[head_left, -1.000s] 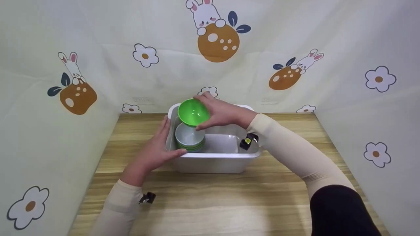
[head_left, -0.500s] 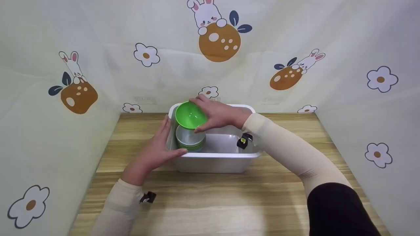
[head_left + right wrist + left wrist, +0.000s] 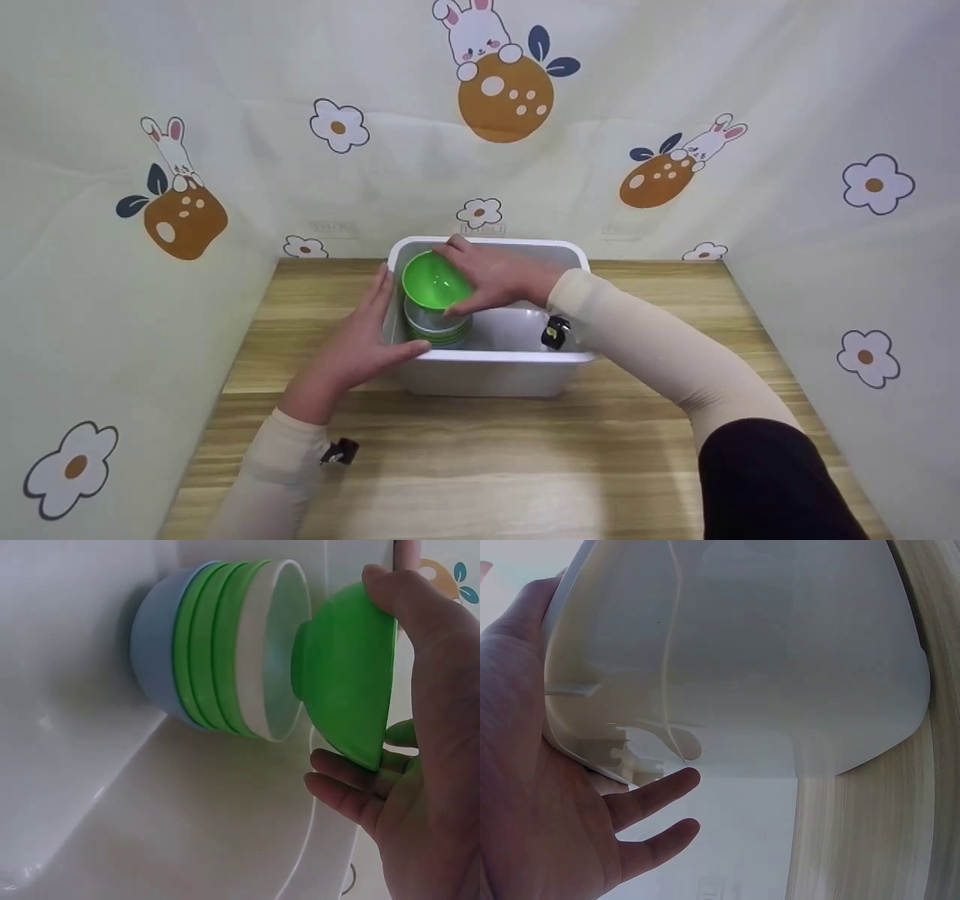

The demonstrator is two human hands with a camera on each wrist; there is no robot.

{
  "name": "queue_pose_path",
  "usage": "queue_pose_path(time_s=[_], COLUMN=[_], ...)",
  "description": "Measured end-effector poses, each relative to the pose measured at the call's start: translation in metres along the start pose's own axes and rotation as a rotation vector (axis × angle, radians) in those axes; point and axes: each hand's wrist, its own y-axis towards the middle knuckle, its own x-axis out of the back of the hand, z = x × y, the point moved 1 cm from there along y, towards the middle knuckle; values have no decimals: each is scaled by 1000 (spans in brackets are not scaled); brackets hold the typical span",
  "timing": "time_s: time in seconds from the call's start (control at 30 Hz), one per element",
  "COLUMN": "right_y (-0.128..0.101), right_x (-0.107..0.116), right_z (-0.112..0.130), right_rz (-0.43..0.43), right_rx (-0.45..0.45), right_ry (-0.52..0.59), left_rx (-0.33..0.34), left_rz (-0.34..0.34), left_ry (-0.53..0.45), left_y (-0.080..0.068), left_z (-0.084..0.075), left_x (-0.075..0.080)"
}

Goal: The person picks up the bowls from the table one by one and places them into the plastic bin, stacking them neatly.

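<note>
Your right hand point(image 3: 499, 277) grips the small bright-green plastic bowl point(image 3: 433, 280) by its rim, fingers curled round it, just above the stack of nested white, green and pale-blue bowls point(image 3: 217, 686) in the white plastic tub point(image 3: 495, 367); your left hand point(image 3: 360, 345) rests flat on the tub's left wall, fingers straight, thumb over the rim; tub sits on the wooden table point(image 3: 480, 465).

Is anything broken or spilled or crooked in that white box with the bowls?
Nothing stands out. The bowl stack sits neatly nested in the white tub. The right hand holds a green bowl tilted just above the stack, not seated. The left hand rests on the tub's side.
</note>
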Motion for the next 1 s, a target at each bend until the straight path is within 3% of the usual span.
queue_pose_path(time_s=[0.3, 0.77, 1.0], right_y=[3, 1, 3], right_x=[-12, -21, -26], right_z=[-1, 1, -1], right_rz=[72, 102, 132], right_rx=[-44, -24, -15], right_ry=[-99, -195, -155], left_rx=[10, 13, 10], left_rz=[-3, 12, 7], left_ry=[10, 8, 1], left_y=[0, 1, 2], left_z=[-2, -4, -2], left_x=[1, -2, -1])
